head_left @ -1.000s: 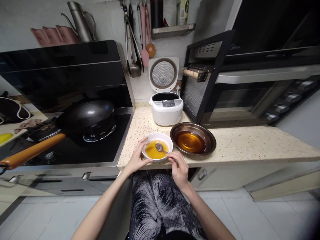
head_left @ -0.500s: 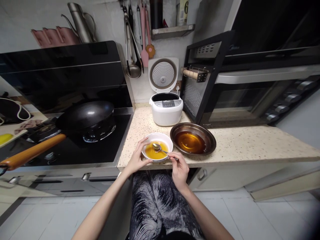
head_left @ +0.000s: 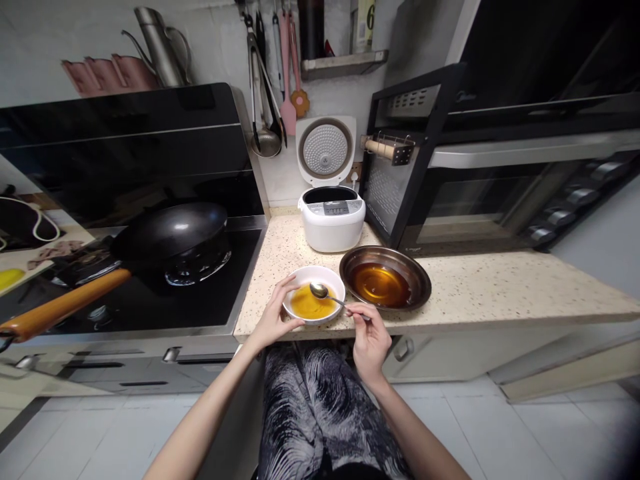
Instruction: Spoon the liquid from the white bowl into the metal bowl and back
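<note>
A white bowl (head_left: 340,293) with yellow-orange liquid (head_left: 307,307) stands near the counter's front edge. My left hand (head_left: 274,313) grips its left side, fingers over the rim and thumb along the front. Between thumb and fingers, my right hand (head_left: 371,337) pinches the handle of a metal spoon (head_left: 320,291). The spoon's head is over the liquid inside the bowl; I cannot tell whether it touches the surface. Just right of the bowl sits a wide metal basin (head_left: 423,287) holding darker amber liquid.
Behind the bowl stands a white rice cooker (head_left: 334,227) with its lid up. A black wok (head_left: 173,230) rests on the stove at left, its wooden handle (head_left: 70,303) pointing toward me. An oven (head_left: 480,200) is at right; utensils (head_left: 265,140) hang on the wall.
My right hand has moved a little to the right, drawing the spoon with it, so the spoon's head lies slightly farther right and higher in the bowl. My left hand stays on the bowl.
</note>
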The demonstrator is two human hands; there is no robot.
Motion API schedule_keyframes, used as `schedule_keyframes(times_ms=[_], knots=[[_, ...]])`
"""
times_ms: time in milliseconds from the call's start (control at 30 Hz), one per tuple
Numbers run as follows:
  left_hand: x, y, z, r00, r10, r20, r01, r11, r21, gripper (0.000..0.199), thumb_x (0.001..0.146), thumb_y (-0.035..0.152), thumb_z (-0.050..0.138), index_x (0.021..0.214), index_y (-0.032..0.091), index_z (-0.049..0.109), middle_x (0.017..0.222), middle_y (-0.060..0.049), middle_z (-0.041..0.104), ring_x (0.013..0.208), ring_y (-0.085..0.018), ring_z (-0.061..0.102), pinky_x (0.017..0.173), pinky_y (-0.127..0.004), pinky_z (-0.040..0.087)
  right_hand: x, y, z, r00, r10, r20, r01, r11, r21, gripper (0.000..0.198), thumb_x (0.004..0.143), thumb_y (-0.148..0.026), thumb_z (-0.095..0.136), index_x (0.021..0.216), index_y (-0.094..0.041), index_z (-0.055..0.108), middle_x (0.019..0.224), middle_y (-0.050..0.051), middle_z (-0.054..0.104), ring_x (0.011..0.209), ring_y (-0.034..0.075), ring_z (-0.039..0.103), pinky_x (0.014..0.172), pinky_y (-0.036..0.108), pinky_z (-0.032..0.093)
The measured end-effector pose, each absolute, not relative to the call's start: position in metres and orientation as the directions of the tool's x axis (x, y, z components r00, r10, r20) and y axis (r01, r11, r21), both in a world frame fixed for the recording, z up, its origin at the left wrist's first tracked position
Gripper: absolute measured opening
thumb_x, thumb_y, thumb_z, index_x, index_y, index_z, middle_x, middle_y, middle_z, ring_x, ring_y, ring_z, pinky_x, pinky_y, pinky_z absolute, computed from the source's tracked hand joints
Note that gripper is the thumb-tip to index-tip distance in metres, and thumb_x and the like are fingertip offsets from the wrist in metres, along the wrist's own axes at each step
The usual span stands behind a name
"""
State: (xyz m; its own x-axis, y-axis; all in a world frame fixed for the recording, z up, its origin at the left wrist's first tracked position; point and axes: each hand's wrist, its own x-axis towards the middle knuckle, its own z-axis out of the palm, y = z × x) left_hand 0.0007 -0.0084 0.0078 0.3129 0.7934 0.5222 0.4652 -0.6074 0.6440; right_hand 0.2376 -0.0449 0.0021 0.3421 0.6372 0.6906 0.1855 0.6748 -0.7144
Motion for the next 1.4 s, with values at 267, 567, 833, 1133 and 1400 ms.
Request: schedule_keyframes(times_ms=[267, 567, 833, 1133, 1400], knots=[[0.001, -0.008, 0.006, 0.304, 0.792, 0.529, 0.460, -0.609, 0.646, 0.075, 0.084, 0.073, 0.071, 0.139, 0.024, 0.054, 0.161, -0.021, 0.040, 0.153, -0.042, 0.038, 0.123, -0.067, 0.033, 0.253, -0.043, 0.014, 0.417, 0.599, 0.684, 0.176, 0.685, -0.707, 0.014, 0.102, -0.026, 0.059, 0.093, -0.021, 0.070, 0.090, 0.006, 0.074, 0.086, 0.020, 0.071, 0.078, 0.034, 0.059], [0.000, -0.008, 0.005, 0.308, 0.790, 0.531, 0.458, -0.612, 0.645, 0.074, 0.085, 0.071, 0.072, 0.139, 0.024, 0.054, 0.161, -0.021, 0.040, 0.153, -0.041, 0.039, 0.124, -0.066, 0.033, 0.279, -0.032, 0.010, 0.466, 0.556, 0.688, 0.218, 0.682, -0.698, 0.012, 0.100, -0.025, 0.062, 0.095, -0.021, 0.072, 0.093, 0.006, 0.073, 0.089, 0.020, 0.070, 0.082, 0.037, 0.058], [0.000, -0.008, 0.006, 0.315, 0.785, 0.533, 0.461, -0.618, 0.637, 0.074, 0.085, 0.072, 0.071, 0.140, 0.024, 0.054, 0.162, -0.021, 0.040, 0.153, -0.041, 0.038, 0.124, -0.065, 0.033, 0.288, -0.029, 0.003, 0.437, 0.533, 0.724, 0.345, 0.644, -0.683, 0.015, 0.101, -0.030, 0.060, 0.096, -0.021, 0.071, 0.093, 0.006, 0.074, 0.090, 0.021, 0.072, 0.084, 0.036, 0.059], [0.000, -0.007, 0.004, 0.311, 0.782, 0.540, 0.457, -0.621, 0.637, 0.076, 0.085, 0.075, 0.068, 0.139, 0.024, 0.054, 0.161, -0.021, 0.040, 0.152, -0.042, 0.040, 0.122, -0.066, 0.034, 0.291, -0.030, 0.007, 0.236, 0.400, 0.886, 0.489, 0.739, -0.464, 0.019, 0.097, -0.008, 0.061, 0.103, -0.023, 0.071, 0.092, 0.004, 0.077, 0.089, 0.018, 0.073, 0.081, 0.033, 0.060], [0.000, -0.007, 0.004, 0.313, 0.779, 0.544, 0.453, -0.626, 0.635, 0.076, 0.085, 0.074, 0.068, 0.140, 0.024, 0.054, 0.161, -0.021, 0.041, 0.153, -0.041, 0.039, 0.123, -0.065, 0.034, 0.297, -0.029, 0.008, 0.004, 0.287, 0.958, 0.552, 0.798, -0.241, 0.034, 0.094, -0.001, 0.061, 0.118, -0.022, 0.072, 0.095, 0.007, 0.078, 0.090, 0.022, 0.075, 0.078, 0.037, 0.063]])
